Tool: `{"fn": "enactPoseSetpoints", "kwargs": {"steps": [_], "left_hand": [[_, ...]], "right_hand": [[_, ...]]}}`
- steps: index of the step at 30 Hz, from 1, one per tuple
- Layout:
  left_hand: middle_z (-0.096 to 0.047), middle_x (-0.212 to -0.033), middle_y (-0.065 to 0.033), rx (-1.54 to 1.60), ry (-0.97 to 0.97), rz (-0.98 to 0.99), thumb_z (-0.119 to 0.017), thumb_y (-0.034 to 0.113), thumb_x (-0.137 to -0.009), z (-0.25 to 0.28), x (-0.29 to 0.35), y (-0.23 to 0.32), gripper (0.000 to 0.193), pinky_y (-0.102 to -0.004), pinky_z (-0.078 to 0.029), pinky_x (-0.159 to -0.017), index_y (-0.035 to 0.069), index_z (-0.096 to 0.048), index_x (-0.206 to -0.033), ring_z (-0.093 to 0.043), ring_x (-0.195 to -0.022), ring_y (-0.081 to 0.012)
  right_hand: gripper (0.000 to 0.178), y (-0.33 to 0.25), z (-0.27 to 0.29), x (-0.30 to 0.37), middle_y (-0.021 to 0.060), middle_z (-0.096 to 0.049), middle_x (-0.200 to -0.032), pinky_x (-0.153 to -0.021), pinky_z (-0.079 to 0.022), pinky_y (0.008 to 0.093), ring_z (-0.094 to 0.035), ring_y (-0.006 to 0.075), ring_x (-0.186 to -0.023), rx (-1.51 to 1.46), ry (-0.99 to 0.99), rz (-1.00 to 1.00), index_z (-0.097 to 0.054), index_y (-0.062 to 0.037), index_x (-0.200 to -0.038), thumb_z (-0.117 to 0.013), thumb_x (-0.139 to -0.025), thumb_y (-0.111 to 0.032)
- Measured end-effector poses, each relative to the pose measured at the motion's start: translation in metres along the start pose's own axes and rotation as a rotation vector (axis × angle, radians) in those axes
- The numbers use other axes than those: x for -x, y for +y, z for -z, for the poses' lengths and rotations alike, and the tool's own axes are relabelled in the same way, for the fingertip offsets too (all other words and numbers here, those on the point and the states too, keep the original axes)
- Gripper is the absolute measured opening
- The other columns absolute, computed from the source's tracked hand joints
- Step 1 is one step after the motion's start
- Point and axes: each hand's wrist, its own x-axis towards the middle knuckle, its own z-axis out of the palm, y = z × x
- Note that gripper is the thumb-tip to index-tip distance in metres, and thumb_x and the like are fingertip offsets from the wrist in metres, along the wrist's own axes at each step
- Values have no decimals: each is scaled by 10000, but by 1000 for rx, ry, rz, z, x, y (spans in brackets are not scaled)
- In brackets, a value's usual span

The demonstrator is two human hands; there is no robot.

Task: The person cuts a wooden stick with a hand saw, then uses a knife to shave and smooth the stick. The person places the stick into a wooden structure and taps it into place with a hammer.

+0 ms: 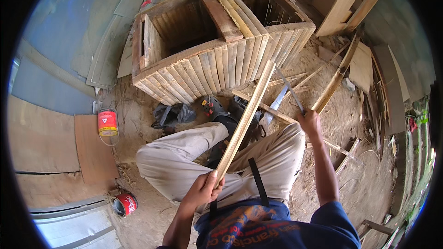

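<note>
My left hand (203, 190) is closed round the lower end of a pale wooden strip (245, 124), which slants up and away across my lap. My right hand (310, 123) grips a long, narrow-bladed knife (293, 93). Its dark blade points up and to the left, with its tip close by the strip's far end; whether they touch I cannot tell. Beyond the strip stands a large slatted wooden box (198, 71) with two open compartments. A handsaw (275, 105) with a pale blade lies on the ground past my knees, under a thin wooden stick (267, 107).
On the left are a red paint can (107, 122) with a wire handle and another can (124, 204) on its side. A black plastic bag (173, 115) lies near my foot. Long planks (339, 80) and loose sticks cover the right; boards (353, 0) lean behind.
</note>
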Motion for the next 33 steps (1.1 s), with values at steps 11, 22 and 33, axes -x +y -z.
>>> {"fn": "enactPoseSetpoints", "kwargs": {"steps": [11, 22, 33], "left_hand": [[-609, -1008, -103, 437, 254, -621, -566, 247, -1000, 15, -102, -2, 312, -364, -505, -765, 51, -478, -1226, -602, -890, -195], [-472, -1480, -118, 677, 103, -734, -542, 263, -1020, -6, -123, 4, 239, -453, -357, -1114, 141, -576, -1223, -409, -1389, -269], [-593, -1320, -161, 693, 218, -450, -575, 341, -997, 49, -101, -17, 373, -453, -464, -1005, 74, -573, -1256, -557, -1241, -281]], "right_hand": [[306, -109, -18, 121, 18, -592, -625, -474, -395, 256, -516, 74, -534, -854, -557, -257, -661, 18, -834, -733, -904, -271], [324, -162, -33, 131, 152, -718, -954, -491, -471, 264, -584, 127, -557, -1406, -456, -317, -610, 47, -1062, -675, -947, -249], [262, -156, -43, 106, 53, -511, -705, -576, -480, 327, -522, 158, -610, -1710, -171, -622, -551, -39, -923, -695, -906, -257]]}}
